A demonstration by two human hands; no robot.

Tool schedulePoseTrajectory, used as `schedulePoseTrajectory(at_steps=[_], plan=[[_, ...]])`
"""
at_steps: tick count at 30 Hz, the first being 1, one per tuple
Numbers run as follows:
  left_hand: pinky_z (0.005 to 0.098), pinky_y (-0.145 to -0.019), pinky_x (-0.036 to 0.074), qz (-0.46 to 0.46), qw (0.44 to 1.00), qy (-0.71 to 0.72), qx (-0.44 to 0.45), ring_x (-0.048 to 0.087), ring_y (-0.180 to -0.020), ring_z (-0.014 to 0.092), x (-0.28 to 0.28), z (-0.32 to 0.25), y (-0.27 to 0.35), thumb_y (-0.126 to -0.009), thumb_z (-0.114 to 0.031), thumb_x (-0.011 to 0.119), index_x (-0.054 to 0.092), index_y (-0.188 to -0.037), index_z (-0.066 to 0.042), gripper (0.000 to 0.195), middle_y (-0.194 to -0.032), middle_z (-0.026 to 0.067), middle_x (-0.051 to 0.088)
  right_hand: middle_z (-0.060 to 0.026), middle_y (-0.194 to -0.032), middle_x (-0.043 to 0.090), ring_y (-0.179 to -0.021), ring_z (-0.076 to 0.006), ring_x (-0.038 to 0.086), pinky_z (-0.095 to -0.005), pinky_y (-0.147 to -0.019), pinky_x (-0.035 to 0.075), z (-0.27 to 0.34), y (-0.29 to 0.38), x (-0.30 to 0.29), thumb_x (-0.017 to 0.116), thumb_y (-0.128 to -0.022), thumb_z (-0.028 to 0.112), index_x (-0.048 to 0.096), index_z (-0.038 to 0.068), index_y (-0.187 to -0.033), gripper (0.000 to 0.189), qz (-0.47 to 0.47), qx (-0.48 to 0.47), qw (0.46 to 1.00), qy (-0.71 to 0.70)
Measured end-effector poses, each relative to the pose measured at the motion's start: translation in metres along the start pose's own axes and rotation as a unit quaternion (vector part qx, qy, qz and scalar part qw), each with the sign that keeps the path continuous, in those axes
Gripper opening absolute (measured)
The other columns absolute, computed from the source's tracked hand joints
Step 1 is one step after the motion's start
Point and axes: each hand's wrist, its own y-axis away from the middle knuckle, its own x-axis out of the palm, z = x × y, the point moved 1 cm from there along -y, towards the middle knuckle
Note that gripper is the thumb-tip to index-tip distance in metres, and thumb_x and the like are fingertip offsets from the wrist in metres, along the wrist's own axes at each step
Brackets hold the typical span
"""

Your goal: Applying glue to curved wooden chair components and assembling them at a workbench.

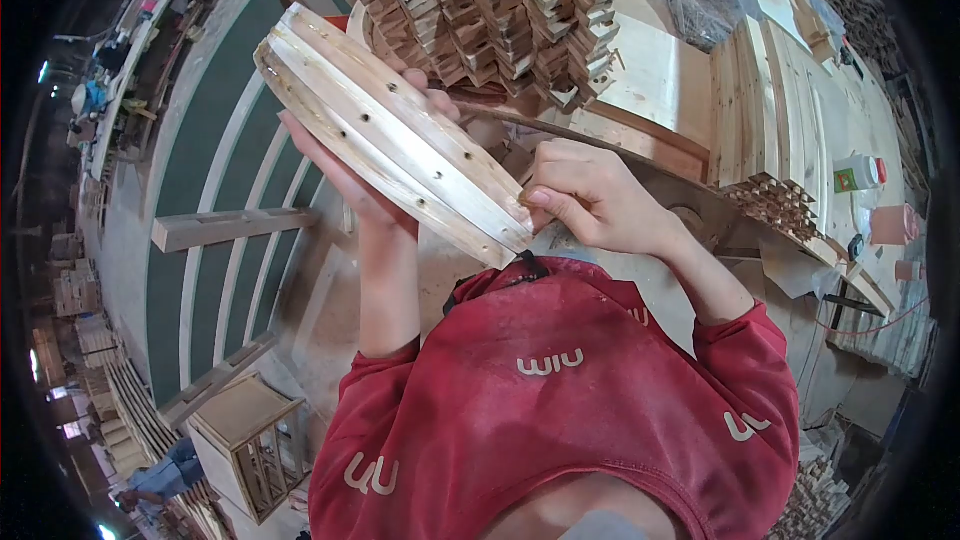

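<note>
My left hand (352,180) supports a bundle of curved wooden slats (405,135) from below and behind, its fingertips showing past the far edge. The slats lie side by side, tilted in front of my chest, with several small dark holes along their faces and glossy amber smears at both ends. At the near right end of the bundle, my right hand (577,199) has its thumb and bent fingers closed at the corner of one slat. Whether those fingers pinch the slat or something small is hidden. Beyond the bundle, stacks of curved wooden pieces with holes (487,7) stand on the workbench.
Straight wooden boards (757,105) are stacked on the workbench (652,75), near a clear plastic bag (705,7), a white bottle (859,172) and a pink container (892,225). At left stand a slatted green panel (202,255) and a wooden frame cabinet (247,435). Another person (169,476) is at lower left.
</note>
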Motion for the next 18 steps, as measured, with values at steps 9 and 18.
schedulePoseTrajectory(at_steps=[9, 18], plan=[[0.0370, -0.070, 0.044, 0.059, 0.995, 0.075, -0.025, 0.050, -0.080, 0.026, -0.011, -0.014, -0.001, -0.076, -0.076, 0.025, 0.048, -0.106, -0.003, 0.082, -0.094, 0.0118, 0.052, -0.0116, -0.069, 0.043, -0.068, -0.0285, 0.047, -0.0360, -0.061, 0.038, 0.001, 0.007, 0.000, 0.053, -0.082, 0.012, 0.049, 0.000, -0.073, 0.016, 0.041, -0.025, 0.999, 0.025], [0.0356, -0.092, 0.041, -0.019, 0.979, -0.174, 0.109, 0.050, -0.102, 0.028, -0.050, -0.015, 0.000, -0.081, -0.046, 0.052, 0.034, -0.125, 0.003, 0.068, -0.117, 0.0210, 0.045, -0.0108, -0.069, 0.044, -0.066, -0.0269, 0.046, -0.0338, -0.060, 0.039, -0.006, 0.020, -0.009, 0.054, -0.084, 0.013, 0.051, 0.000, -0.074, 0.017, 0.008, -0.002, 0.999, 0.045]])
